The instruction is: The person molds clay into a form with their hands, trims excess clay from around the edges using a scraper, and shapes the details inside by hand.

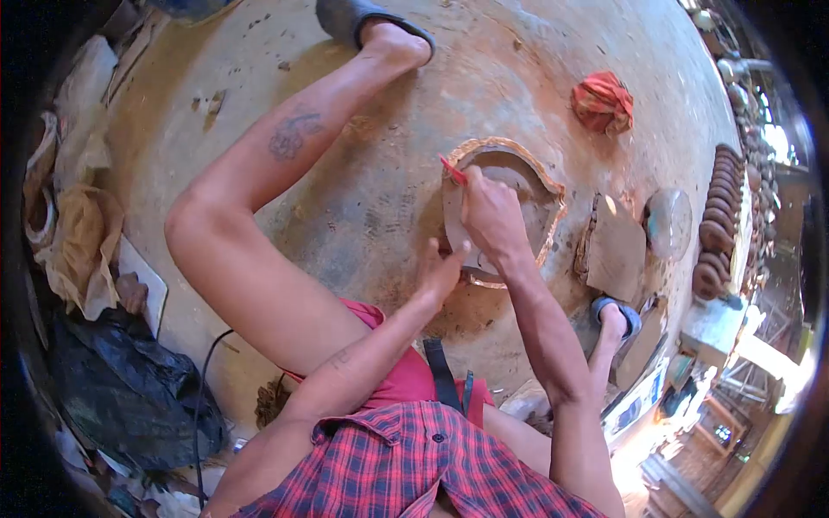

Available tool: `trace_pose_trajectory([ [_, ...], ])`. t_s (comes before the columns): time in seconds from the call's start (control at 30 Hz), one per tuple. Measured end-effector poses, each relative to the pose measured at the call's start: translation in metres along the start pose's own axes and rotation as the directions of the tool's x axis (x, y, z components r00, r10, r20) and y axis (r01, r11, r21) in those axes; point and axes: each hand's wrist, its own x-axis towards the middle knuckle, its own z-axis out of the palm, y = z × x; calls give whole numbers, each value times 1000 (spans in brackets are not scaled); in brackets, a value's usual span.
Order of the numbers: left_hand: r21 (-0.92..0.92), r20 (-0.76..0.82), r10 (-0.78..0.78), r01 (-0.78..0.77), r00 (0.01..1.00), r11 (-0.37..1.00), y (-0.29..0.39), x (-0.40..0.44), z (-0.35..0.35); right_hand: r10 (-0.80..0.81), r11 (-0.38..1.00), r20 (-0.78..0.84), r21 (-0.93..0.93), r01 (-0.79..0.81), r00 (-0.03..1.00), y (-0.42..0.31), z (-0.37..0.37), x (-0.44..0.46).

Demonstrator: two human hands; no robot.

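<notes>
A shallow, round clay-coloured basin (553, 233) with an uneven orange-brown rim lies on the floor in front of me. My right hand (494, 216) is closed over its inside, gripping a small red tool (453, 171). The tool's red end juts out past the fingers at the far left part of the rim; its kind is not clear. At the near left side of the basin is my left hand (442, 269), thumb and fingers around the wall. Some of the left fingers are hidden behind it.
A crumpled red cloth (603, 104) lies beyond the basin. To the right sit a flat brown slab (615, 248) and a round greyish disc (668, 224). Stacked brown rings (721, 207) line the right side. A black plastic sheet (129, 388) and a dark cable (200, 406) lie left.
</notes>
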Motion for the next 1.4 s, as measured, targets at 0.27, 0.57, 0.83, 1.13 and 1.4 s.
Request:
trace_pose_trajectory([
  [0.27, -181, 213, -238, 278, 948, 943, -4, -5, 4, 36, 967, 159, -253, 6, 987, -15, 15, 38],
  [0.57, -357, 127, -117, 155, 985, 921, -15, -8, 13, 176, 933, 438, -361, -7, 882, -22, 16, 6],
  [0.83, -487, 187, -273, 330, 944, 808, -43, -7, 7, 264, 926, 722, -376, 41, 640, -16, -12, -47],
  [1.13, 91, 261, -205, 188, 943, 978, 7, -76, -41, 220, 976, 513, -122, -183, 830, -6, -40, -131],
  [1.4, 277, 675, 296, -604, 676, 747, 55, -70, -44, 331, 694, 217, 604, -393, 918, -14, -11, -144],
])
